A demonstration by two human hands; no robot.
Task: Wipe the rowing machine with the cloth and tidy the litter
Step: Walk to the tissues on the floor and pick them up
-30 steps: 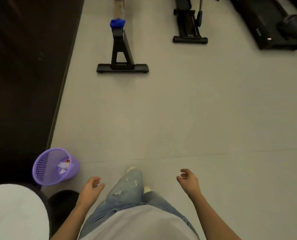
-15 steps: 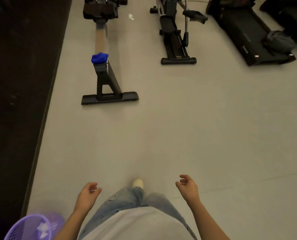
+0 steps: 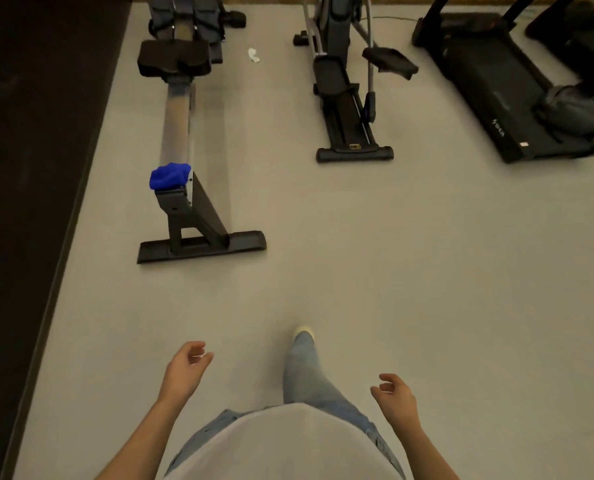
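Note:
The rowing machine stretches away from me at the upper left, its black foot bar nearest me and its black seat farther up the rail. A crumpled blue cloth rests on the near end of the rail. A small white scrap of litter lies on the floor to the right of the seat. My left hand and my right hand hang low in front of my body, fingers loosely curled and holding nothing, well short of the machine.
An elliptical trainer stands to the right of the rower, and a black treadmill with a grey bag on it sits at the far right. A dark mat borders the grey floor on the left.
I have walked forward: the rowing machine and cloth have come nearer and lower in view, and the purple basket has dropped out of sight behind me. Both hands stay empty.

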